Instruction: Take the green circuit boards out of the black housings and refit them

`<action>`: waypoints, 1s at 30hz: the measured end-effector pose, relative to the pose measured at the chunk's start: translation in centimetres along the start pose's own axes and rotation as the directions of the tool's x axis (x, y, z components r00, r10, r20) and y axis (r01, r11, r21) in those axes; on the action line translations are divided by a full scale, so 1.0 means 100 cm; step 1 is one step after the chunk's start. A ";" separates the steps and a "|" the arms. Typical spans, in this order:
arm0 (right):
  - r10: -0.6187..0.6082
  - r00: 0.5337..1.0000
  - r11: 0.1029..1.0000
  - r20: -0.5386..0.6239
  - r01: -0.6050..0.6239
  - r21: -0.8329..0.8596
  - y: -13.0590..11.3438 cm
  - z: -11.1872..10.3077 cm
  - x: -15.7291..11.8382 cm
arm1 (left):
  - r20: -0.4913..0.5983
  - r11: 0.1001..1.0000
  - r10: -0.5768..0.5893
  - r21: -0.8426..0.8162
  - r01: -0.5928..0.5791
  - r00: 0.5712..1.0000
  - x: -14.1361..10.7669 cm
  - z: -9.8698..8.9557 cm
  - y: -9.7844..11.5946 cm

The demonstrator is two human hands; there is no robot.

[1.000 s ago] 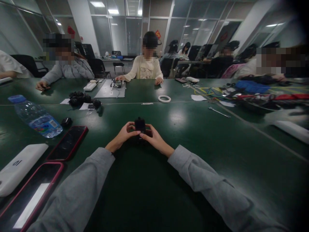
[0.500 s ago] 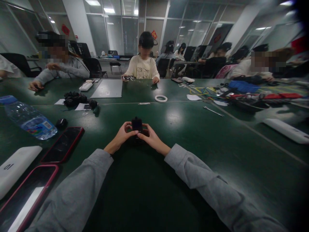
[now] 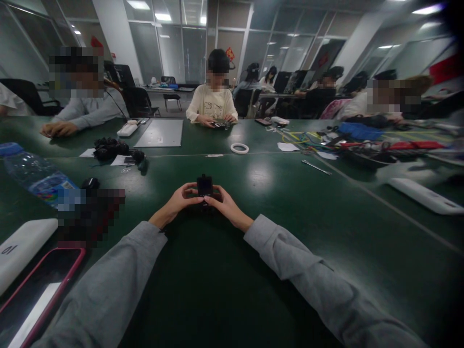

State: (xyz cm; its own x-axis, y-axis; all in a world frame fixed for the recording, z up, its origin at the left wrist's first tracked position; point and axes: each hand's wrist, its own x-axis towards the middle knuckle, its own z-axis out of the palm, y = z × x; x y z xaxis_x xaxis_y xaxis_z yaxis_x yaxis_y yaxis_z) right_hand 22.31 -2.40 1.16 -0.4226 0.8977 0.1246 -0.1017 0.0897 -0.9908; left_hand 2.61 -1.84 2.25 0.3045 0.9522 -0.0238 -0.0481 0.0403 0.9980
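A small black box-like device [image 3: 205,186] with a squarish dark face and a little knob on top stands upright over the green table [image 3: 217,290]. My left hand [image 3: 184,197] grips its left side, thumb across the lower front and fingers curled behind. From the other side my right hand [image 3: 224,200] grips it the same way, and the two thumbs nearly meet below the dark face. Its exact kind is too dark to make out, and my fingers partly hide its lower part.
At left are a water bottle [image 3: 39,176], a white case [image 3: 25,251] and a red-edged phone [image 3: 39,285]. Ahead lie a white ring [image 3: 239,148] and a wrench [image 3: 316,167]. Tangled cables [image 3: 308,140] spread at right. A co-worker [image 3: 213,101] sits opposite, handling small parts.
My hands keep hold of the black device, whose dark face shows slightly more fully. The co-worker opposite has brought both hands together; the person at left has joined their hands on the table.
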 end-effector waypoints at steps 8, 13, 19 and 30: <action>-0.092 0.996 0.985 0.007 0.092 -0.148 0.018 -0.004 0.006 | -0.133 1.000 0.027 0.001 -0.027 0.991 0.001 0.000 -0.005; -0.120 0.993 0.964 0.017 0.121 -0.236 0.019 -0.004 0.004 | -0.179 1.000 0.006 -0.014 -0.008 0.984 0.002 0.001 -0.006; -0.213 0.975 0.888 0.057 0.217 -0.404 0.014 0.002 -0.002 | -0.241 0.985 -0.010 -0.172 -0.033 0.970 0.003 0.000 -0.006; -0.378 0.926 0.712 -0.009 0.284 -0.642 0.016 0.005 -0.001 | -0.223 0.993 0.115 0.042 -0.109 0.968 0.006 0.007 -0.011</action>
State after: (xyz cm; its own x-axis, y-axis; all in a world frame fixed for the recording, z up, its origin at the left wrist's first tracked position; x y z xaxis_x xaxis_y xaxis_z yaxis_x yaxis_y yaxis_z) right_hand 21.74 -2.53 -0.36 -0.3442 0.8010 0.4898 0.3859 0.5962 -0.7040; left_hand 3.53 -1.51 1.13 0.0771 0.9939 0.0793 -0.0411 -0.0763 0.9962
